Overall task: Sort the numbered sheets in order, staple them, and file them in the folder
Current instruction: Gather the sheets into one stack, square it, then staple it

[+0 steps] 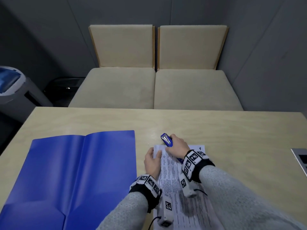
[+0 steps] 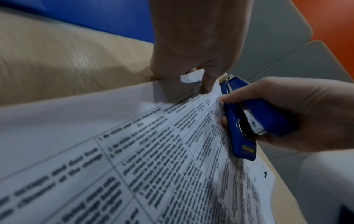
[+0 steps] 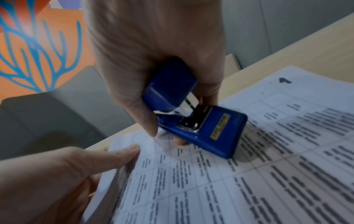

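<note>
A stack of printed sheets (image 1: pixel 182 188) lies on the table, the top one marked 1 at its far right corner (image 3: pixel 285 80). My left hand (image 1: pixel 152 161) pinches the stack's far left corner (image 2: pixel 193 77) between thumb and fingers. My right hand (image 1: pixel 177 146) grips a blue stapler (image 1: pixel 166 140) right beside that corner, with the stapler's body (image 3: pixel 201 125) lying over the top sheet. Whether the paper sits inside the stapler's mouth is hidden by my fingers. An open blue folder (image 1: pixel 74 171) lies flat to the left of the sheets.
The table's far edge (image 1: pixel 166 109) faces two beige seat cushions (image 1: pixel 154 87). A grey bin (image 1: pixel 15 87) stands on the floor at the left. A grey inset panel (image 1: pixel 300 158) sits at the table's right edge.
</note>
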`<state>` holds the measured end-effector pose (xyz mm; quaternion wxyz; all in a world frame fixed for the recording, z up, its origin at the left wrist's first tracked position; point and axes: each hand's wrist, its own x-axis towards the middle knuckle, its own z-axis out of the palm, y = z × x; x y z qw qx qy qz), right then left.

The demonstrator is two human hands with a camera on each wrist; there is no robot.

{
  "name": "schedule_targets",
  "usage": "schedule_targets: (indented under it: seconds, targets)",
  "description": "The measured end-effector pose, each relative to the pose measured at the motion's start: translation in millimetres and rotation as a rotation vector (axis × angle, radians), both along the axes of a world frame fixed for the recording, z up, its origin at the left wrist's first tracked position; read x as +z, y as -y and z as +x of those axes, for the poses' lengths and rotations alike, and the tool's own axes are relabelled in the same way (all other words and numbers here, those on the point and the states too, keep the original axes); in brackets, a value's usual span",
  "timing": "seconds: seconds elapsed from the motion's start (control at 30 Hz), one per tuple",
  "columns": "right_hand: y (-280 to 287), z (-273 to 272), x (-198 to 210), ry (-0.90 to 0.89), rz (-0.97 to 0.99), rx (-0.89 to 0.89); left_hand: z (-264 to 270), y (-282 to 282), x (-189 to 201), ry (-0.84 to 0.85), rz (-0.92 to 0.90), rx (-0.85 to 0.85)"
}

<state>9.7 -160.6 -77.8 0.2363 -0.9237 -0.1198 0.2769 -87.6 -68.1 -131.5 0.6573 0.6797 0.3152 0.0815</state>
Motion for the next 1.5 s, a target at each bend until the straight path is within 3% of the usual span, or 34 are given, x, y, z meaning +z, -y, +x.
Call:
schedule_targets:
  seconds: [0.37,0.43,0.53,0.63,0.9,1.2,1.33,1.5]
  targets:
    - [-4,5,-5,-0.057,0.017,-0.074,9,-12,1,-0.082,-0.088,0.065]
    - [-8,13,-3,-0.127,0.217,-0.302,10,-13,2,-0.088,-0.079,0.074]
    - [-15,27,6,-0.389,0.751,-0.808,10,-10,3,-0.076,-0.058,0.077]
    - [-25,36,16,-0.464,1.006,-0.972,8,-9,3,-0.047,-0.024,0.075]
    - [-44,25,-1,-0.301,0.742,-0.689,7,-7,4,0.007,0.036,0.091]
    - [-58,22,8,-0.134,0.336,-0.365,10,-8,9,-0.022,0.085,0.11]
    - [-68,17,9,-0.096,0.232,-0.33,13,-11,13,-0.047,0.005,0.135]
    - [-78,18,4,-0.099,0.229,-0.409,17,-21,14,-0.127,-0.145,0.179]
